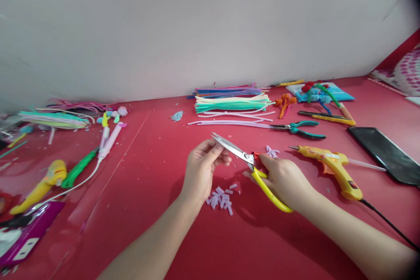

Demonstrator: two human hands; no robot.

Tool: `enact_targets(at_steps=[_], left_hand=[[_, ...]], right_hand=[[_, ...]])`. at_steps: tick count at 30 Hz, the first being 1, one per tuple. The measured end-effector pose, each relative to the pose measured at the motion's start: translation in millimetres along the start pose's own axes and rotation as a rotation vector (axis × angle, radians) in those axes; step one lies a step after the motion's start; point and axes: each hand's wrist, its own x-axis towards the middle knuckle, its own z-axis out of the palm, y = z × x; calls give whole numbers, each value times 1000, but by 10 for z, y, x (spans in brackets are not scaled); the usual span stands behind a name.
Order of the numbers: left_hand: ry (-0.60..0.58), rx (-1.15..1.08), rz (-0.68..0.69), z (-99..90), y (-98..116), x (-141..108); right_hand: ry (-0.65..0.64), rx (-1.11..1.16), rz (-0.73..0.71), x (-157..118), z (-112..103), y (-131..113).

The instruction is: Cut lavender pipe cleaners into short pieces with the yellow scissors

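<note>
clearly, cutting is well under way: a loose pile of lilac bits (pixel 225 201) lies on the red table (pixel 157 236) below the hands, a smaller heap (pixel 272 152) sits beyond the right knuckles, and several long lilac strips (pixel 236 124) lie uncut, just in front of the bundles (pixel 229 105). the right hand (pixel 285 179) is wrapped round the handles of the scissors (pixel 231 145), whose blades look nearly together. the left hand (pixel 205 162) is curled at the blade tips, thumb close to the fingertips; whether a strip is pinched there, i cannot tell. counting: one pair of scissors, one pair of pliers (pixel 293 128) by the strip ends, one glue gun (pixel 333 164) and one phone (pixel 385 153) at the right. the strips number perhaps four or five; the piled bits overlap too much for a sure count, but exceed a dozen.
</note>
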Motion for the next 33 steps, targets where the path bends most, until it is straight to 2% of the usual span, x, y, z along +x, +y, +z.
enact_targets(at_steps=[5,10,14,17,24,28,33], left_hand=[[-4,28,5,14,19,-10],[10,-1,-14,11,21,-8],[-51,2,-77,20,9,-13],[-128,12,-160,45,-14,-31],[-298,97,-332,112,-75,-98],[-360,161,-429,134,-93,-125],[-381,203,-430,142,-86,-127]], right_hand=[[11,-35,5,5,-10,29],[-1,-36,74,12,-64,24],[9,21,114,36,-81,18],[-15,168,130,52,-66,17],[-63,723,105,33,-169,-78],[-59,813,134,18,-208,-112],[-74,854,135,0,-173,-100]])
